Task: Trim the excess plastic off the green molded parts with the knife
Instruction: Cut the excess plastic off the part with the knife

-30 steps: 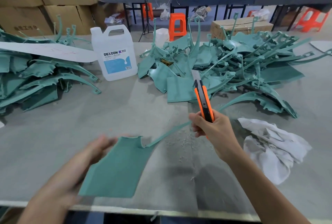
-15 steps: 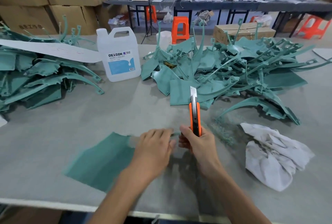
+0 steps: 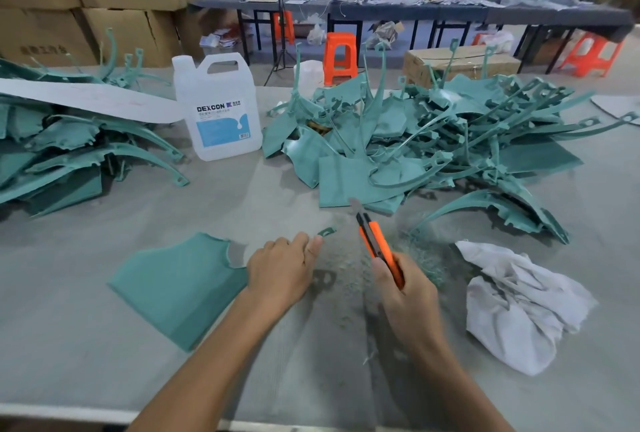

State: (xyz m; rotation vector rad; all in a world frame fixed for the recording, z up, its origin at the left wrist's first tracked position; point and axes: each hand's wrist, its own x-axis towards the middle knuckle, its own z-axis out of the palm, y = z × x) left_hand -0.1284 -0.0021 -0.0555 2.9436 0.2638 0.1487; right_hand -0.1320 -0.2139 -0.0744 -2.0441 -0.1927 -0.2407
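One green molded part [image 3: 180, 286] lies flat on the grey table near the front edge. My left hand [image 3: 280, 269] presses down on its right end with the fingers stretched out. The slotted tip of the part's thin strap [image 3: 325, 232] pokes out just past my fingertips. My right hand [image 3: 405, 293] grips an orange utility knife [image 3: 375, 241]. Its blade is extended and points up and to the left. The knife sits a little to the right of the strap tip and does not touch it.
A big heap of green parts [image 3: 433, 140] fills the back right and another heap [image 3: 62, 154] the left. A white jug [image 3: 218, 109] stands between them. A crumpled white cloth [image 3: 519, 300] lies right of my hand, with green shavings [image 3: 426, 251] beside it.
The part was lifted in my left hand, then laid flat and pressed down. The knife came in next to my left hand, then swung away to the right and tilted.
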